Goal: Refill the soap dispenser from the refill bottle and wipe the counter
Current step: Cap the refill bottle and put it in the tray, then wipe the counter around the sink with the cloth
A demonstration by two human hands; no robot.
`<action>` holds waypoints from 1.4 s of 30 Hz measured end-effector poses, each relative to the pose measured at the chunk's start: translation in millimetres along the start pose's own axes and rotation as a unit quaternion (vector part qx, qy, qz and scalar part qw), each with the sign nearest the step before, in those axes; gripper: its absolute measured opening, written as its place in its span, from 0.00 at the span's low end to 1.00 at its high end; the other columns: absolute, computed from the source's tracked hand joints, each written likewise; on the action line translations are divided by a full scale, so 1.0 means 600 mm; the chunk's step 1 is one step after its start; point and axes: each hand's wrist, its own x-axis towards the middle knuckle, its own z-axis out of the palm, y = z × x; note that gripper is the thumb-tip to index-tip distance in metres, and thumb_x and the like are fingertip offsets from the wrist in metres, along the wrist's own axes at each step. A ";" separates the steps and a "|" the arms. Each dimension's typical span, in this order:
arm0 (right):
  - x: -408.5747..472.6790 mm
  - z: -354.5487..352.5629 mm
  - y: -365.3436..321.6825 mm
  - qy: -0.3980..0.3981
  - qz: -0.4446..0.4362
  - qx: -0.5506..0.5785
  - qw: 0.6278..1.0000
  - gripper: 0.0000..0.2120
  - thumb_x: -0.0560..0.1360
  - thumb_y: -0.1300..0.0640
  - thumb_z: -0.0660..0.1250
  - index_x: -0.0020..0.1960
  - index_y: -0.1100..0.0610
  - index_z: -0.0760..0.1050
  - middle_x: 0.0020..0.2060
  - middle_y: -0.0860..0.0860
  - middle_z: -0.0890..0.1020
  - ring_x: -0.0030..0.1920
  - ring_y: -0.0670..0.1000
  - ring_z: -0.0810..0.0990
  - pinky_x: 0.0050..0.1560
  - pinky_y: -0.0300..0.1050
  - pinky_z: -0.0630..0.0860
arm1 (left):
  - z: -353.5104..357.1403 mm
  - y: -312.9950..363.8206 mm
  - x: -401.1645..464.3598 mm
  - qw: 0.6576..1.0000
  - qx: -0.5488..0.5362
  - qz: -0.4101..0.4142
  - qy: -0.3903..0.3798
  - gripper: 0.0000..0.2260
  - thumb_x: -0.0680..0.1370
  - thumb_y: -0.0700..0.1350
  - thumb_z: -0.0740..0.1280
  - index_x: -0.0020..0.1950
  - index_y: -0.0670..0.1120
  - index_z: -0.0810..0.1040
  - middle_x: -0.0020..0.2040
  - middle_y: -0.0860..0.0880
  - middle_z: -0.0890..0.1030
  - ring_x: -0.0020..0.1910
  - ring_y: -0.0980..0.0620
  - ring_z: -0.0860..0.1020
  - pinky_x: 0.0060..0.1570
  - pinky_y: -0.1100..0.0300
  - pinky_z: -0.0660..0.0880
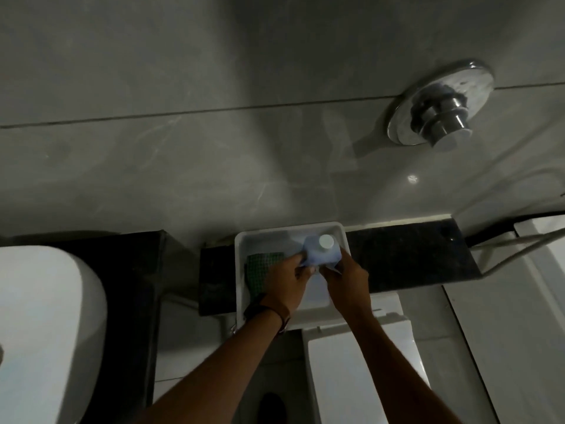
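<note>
Down on the dark stone ledge (406, 255) under the grey tiled wall (183, 148) sits one white plastic tray (244, 240), and pretty much everything going on is inside it. Both hands are in there. One pale blue refill bottle (318, 255) with a white cap (326, 241) stands in the back right part of the tray, cap pointing up at the camera. The left hand (282, 284) has its fingers curled onto the bottle's left side, and the right hand (345, 278) has its fingers curled onto the lower right side, so it's a two-handed hold on that one bottle. How tight the hold is, can't really tell, the lighting is dim. One green cloth (260, 267) with a checked pattern lies on the tray floor at the left, partly under the left hand. The left wrist has a dark band (269, 313) on it. Elsewhere: one chrome flush button (440, 105) sticks out of the wall up at the right, one white basin (46, 316) shows at the left edge, and one white toilet cistern lid (360, 362) sits below the ledge between the forearms. I can't pick out a soap dispenser anywhere in this view.
</note>
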 end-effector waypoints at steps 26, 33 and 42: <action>-0.055 0.164 0.011 -0.086 -0.011 -0.278 0.957 0.17 0.79 0.46 0.69 0.65 0.51 0.75 0.61 0.50 0.78 0.58 0.48 0.78 0.57 0.44 0.80 | -0.084 -0.151 -0.040 0.979 0.105 -0.101 0.146 0.29 0.79 0.39 0.64 0.78 0.47 0.58 0.78 0.47 0.60 0.77 0.48 0.60 0.71 0.56 0.63; -0.041 0.234 -0.015 -0.162 -0.007 -0.424 0.891 0.36 0.76 0.35 0.68 0.77 0.51 0.62 0.74 0.57 0.62 0.69 0.58 0.71 0.59 0.53 0.80 | -0.090 -0.171 -0.047 0.983 0.061 -0.100 0.139 0.25 0.80 0.35 0.62 0.76 0.43 0.62 0.76 0.45 0.66 0.74 0.48 0.65 0.72 0.58 0.62; -0.030 0.244 -0.021 -0.135 -0.033 -0.436 0.889 0.20 0.80 0.50 0.70 0.69 0.53 0.71 0.67 0.54 0.75 0.59 0.54 0.80 0.55 0.48 0.82 | -0.100 -0.184 -0.058 0.986 0.035 -0.104 0.125 0.26 0.80 0.38 0.63 0.77 0.47 0.61 0.77 0.49 0.64 0.75 0.52 0.63 0.71 0.64 0.59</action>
